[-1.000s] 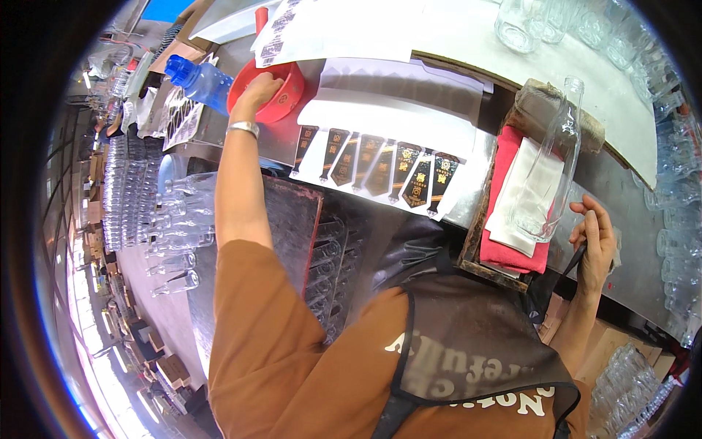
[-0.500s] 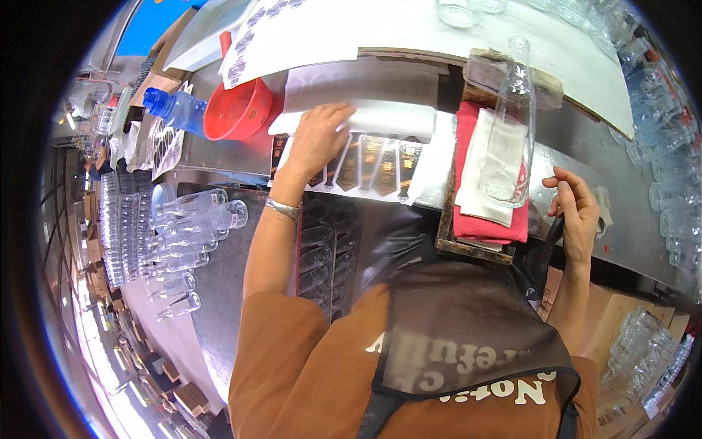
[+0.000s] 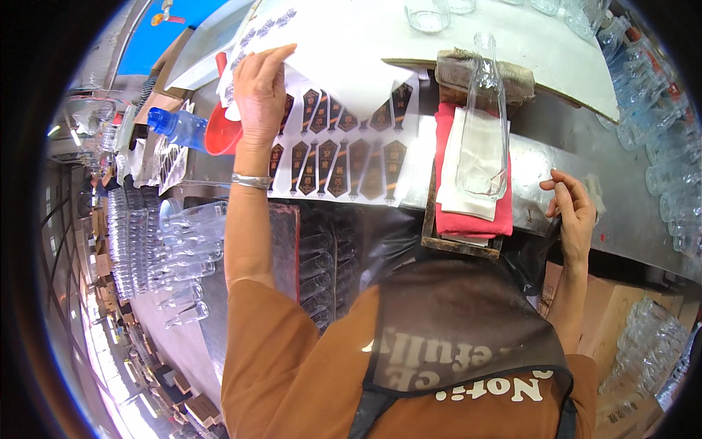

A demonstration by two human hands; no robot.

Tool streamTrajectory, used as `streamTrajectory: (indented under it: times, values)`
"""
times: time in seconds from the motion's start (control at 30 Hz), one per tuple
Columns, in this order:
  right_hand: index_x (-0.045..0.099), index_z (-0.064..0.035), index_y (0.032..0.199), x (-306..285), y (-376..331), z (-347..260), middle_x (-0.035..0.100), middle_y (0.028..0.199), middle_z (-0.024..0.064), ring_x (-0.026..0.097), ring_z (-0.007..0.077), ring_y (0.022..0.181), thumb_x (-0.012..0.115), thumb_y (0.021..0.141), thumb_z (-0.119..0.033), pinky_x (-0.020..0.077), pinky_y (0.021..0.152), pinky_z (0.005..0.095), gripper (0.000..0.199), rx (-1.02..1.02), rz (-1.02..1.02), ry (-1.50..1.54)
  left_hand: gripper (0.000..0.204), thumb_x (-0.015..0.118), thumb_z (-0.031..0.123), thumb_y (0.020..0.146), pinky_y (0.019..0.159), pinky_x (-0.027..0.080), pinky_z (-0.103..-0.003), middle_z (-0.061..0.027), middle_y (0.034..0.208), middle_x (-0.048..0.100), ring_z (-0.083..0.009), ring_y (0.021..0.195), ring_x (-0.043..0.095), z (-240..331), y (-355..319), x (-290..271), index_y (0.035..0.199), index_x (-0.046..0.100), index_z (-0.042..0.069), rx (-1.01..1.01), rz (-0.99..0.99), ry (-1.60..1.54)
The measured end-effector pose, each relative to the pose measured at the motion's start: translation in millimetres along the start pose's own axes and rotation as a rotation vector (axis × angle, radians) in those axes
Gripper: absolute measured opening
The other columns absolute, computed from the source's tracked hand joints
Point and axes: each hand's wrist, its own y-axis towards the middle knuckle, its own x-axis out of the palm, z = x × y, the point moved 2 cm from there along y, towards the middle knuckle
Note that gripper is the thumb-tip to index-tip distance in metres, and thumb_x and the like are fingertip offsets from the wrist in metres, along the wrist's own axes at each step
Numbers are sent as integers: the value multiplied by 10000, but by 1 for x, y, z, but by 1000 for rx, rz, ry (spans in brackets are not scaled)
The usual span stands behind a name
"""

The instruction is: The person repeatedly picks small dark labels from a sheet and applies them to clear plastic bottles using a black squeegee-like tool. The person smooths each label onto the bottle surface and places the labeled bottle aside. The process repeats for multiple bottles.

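My left hand (image 3: pixel 260 94) is raised over the far left of a sheet of decals (image 3: pixel 411 157), its fingers closed on a thin white cover sheet (image 3: pixel 351 80). That cover sheet is lifted and folded back, one corner hanging over the decals. Dark, tie-shaped decals lie in two rows beneath it. A clear glass bottle (image 3: pixel 482 135) lies to the right, on a white cloth (image 3: pixel 452 172) over a folded red cloth (image 3: pixel 479 225) in a wooden frame (image 3: pixel 457 246). My right hand (image 3: pixel 575 212) hovers right of this frame, fingers loosely bent and apart, holding nothing visible.
A red plastic dipper (image 3: pixel 221 132) and a blue-capped bottle (image 3: pixel 175 124) stand at the left. Rows of clear glass bottles (image 3: pixel 194 249) fill the left side. More glassware (image 3: pixel 669 186) lines the right edge. A rolled cloth (image 3: pixel 515 79) lies beyond the wooden frame.
My left hand has moved away and left from the decals, lifting the white cover sheet and baring both rows. My right hand has stayed about where it was.
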Motion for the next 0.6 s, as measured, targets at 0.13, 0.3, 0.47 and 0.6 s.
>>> streamTrajectory:
  times: [0.13, 0.3, 0.47, 0.6]
  values:
    - [653, 12, 1189, 5, 8, -31, 713, 980, 77, 537, 51, 675, 575, 1008, -155, 448, 607, 195, 257, -73, -25, 19, 285, 582, 32, 957, 679, 496, -286, -98, 942, 675, -238, 730, 627, 2, 51, -32, 1200, 693, 131, -71, -97, -217]
    - [652, 8, 1217, 50, 36, -126, 709, 1064, 86, 512, 39, 672, 540, 994, -64, 435, 603, 194, 259, -383, -141, -21, 287, 641, 158, 965, 714, 520, -297, -95, 961, 713, -142, 749, 619, 7, 97, -56, 1248, 681, 136, -190, -365, -243]
    - [642, -25, 1236, 111, 68, -227, 645, 792, 59, 549, 98, 636, 683, 899, -170, 429, 596, 246, 370, -958, -122, -367, 223, 633, 79, 959, 669, 433, -219, 18, 840, 548, -53, 758, 500, 76, 132, -65, 1157, 537, 46, -239, -636, -723]
    - [667, 22, 1138, 151, 107, -229, 685, 851, 148, 635, 191, 718, 708, 881, -227, 504, 671, 313, 360, -853, -168, -578, 164, 627, 39, 951, 683, 452, -210, -15, 799, 591, -48, 777, 549, 91, 138, -52, 1084, 538, 5, -263, -555, -1049]
